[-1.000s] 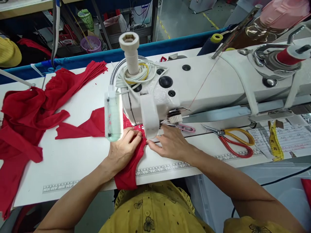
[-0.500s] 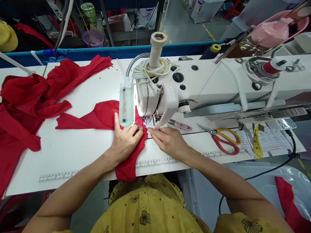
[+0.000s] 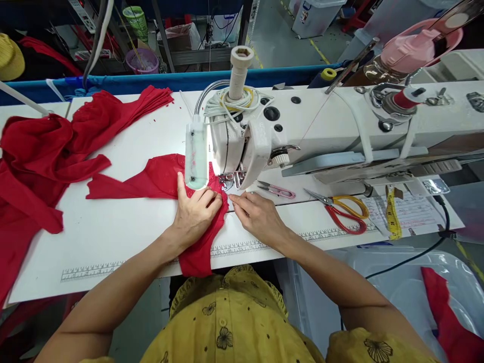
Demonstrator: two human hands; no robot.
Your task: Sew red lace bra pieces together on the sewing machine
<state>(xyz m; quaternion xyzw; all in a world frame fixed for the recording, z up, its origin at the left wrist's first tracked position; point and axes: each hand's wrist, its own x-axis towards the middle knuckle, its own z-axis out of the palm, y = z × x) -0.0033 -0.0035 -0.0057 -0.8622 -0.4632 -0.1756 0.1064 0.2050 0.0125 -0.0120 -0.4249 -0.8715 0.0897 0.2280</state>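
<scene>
A cut piece of red fabric (image 3: 161, 176) lies under the needle area of a white sewing machine (image 3: 257, 151), one end hanging over the table's front edge. My left hand (image 3: 196, 214) rests on it, one finger stretched out and the others bent, gripping the cloth left of the presser foot (image 3: 236, 177). Thumb and fingertips of my right hand (image 3: 259, 217) are pinched together at the fabric's right edge, just in front of the foot. The machine's lamp (image 3: 196, 156) hides part of the cloth.
More red fabric (image 3: 38, 151) is heaped at the left. Right of my hands lie pink thread snips (image 3: 278, 190), scissors (image 3: 346, 209), a yellow tape measure (image 3: 392, 214) and a written sheet (image 3: 416, 214). Below right, a clear plastic bin (image 3: 397, 287) holds a red piece.
The view has shifted slightly, so the machine's right side sits further left in the picture. Both hands keep nearly the same hold, and the fabric has hardly moved.
</scene>
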